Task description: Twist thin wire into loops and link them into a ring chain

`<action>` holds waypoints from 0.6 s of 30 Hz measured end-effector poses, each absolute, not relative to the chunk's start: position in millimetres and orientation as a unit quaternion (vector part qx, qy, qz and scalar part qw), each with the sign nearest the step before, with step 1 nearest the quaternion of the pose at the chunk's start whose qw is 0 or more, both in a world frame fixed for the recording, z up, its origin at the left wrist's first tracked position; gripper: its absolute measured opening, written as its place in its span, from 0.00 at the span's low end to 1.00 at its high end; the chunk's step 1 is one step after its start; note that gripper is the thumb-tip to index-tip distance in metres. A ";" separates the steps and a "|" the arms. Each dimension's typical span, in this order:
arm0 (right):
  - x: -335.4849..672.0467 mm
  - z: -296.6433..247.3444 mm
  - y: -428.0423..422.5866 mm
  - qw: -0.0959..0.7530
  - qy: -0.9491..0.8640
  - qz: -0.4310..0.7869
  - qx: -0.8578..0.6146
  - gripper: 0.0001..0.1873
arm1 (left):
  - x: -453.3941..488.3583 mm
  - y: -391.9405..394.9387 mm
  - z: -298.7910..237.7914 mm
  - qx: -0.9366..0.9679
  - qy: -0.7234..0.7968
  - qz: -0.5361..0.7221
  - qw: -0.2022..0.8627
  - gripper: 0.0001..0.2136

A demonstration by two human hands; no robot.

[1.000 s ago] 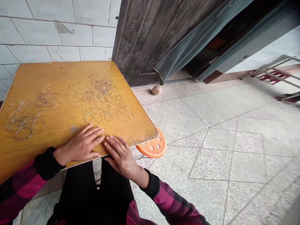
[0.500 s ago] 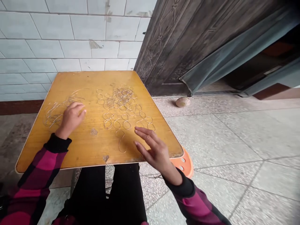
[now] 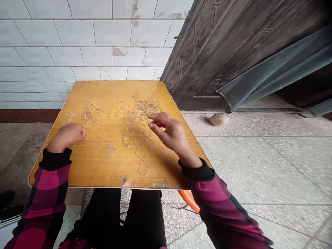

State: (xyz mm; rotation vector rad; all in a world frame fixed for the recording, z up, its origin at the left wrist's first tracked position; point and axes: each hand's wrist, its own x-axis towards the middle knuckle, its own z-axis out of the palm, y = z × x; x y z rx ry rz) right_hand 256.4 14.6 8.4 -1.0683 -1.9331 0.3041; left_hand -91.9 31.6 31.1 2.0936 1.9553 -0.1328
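Nearest, the left hand lies curled in a loose fist on the table, its fingers folded under, so any pinch cannot be told, beside a loose snarl of thin wire. The right hand reaches across, fingers slightly spread and empty-looking, above a chain of wire loops running up into a dense cluster. The chain looks laid out, the snarl unsorted. The scarred yellow wooden tabletop stands over speckled terrazzo tiles, an orange stool below, before a dark embossed door and white tiled wall.

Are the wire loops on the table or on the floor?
On the table: the wire loops lie flat on the yellow wooden tabletop.
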 end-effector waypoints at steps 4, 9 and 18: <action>255.6 -7.9 27.3 0.446 -0.771 0.130 -0.437 0.14 | -75.9 26.9 28.7 0.719 0.671 -0.161 0.079 0.06; 258.0 -17.7 27.6 0.428 -0.778 0.125 -0.443 0.14 | -76.6 31.3 19.4 0.725 0.669 -0.152 0.061 0.06; 259.3 -18.0 26.4 0.412 -0.779 0.128 -0.456 0.13 | -79.3 27.1 33.1 0.724 0.671 -0.157 0.038 0.08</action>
